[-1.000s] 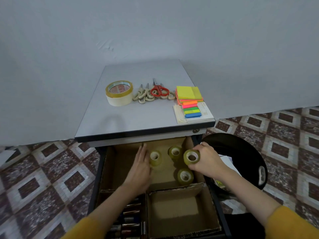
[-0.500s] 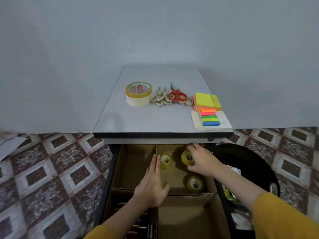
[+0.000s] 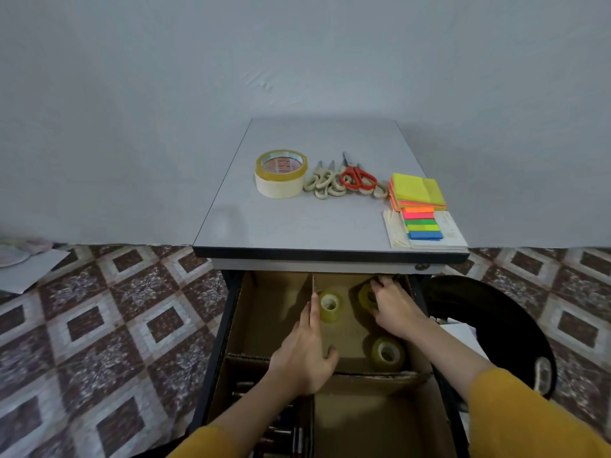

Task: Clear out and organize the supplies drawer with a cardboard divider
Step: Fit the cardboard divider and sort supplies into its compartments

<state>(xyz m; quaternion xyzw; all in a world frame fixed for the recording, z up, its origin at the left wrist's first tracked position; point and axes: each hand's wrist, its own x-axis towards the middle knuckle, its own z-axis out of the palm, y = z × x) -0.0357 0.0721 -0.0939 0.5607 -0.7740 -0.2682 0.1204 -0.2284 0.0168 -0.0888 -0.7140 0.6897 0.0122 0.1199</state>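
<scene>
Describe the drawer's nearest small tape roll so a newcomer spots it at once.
Find the open drawer under the grey desk, then the cardboard divider's far-right compartment. The tape roll stands in its near right corner. The right grip holds the far-right roll, the left grip lies by the far-left roll; this one stands alone.

The grey desk carries a tape roll, scissors and sticky notes.
</scene>
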